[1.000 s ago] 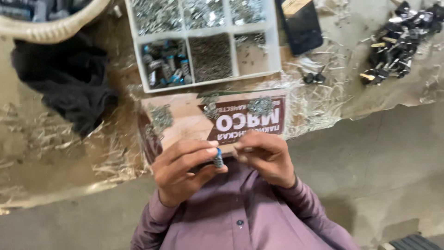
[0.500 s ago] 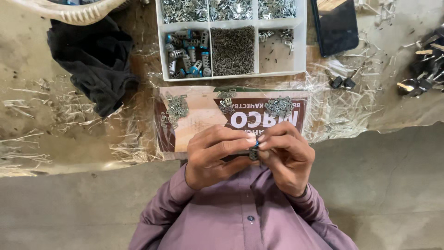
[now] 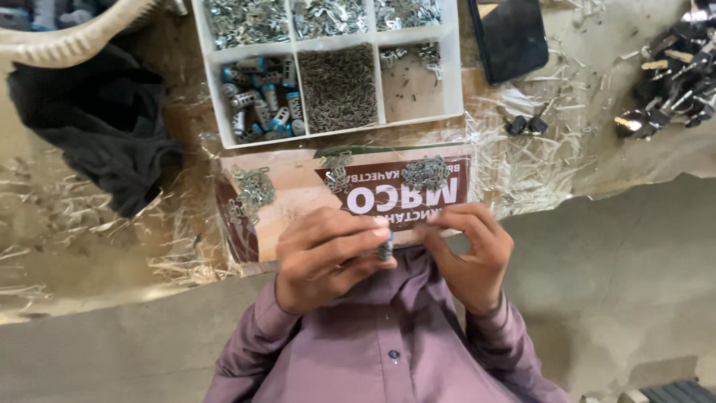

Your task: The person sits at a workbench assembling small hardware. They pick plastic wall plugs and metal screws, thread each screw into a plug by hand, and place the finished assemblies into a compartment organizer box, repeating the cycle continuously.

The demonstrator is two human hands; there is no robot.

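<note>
Left hand [image 3: 328, 257]: grip closed on a small cylinder [image 3: 385, 246] — light, stiff, slick.
Right hand [image 3: 466, 254]: fingertips pinched beside it, contents unclear.
Hold: cylinder's sides.
Beyond: tray [image 3: 451, 67].

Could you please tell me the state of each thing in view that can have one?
left hand: closed on the small cylinder.
right hand: fingertips pinched beside the cylinder.
small cylinder: held upright, mostly hidden.
compartment tray: open, all compartments holding small metal parts.
black cloth: crumpled.
cardboard sheet: flat, bearing small piles of metal clips.
</note>
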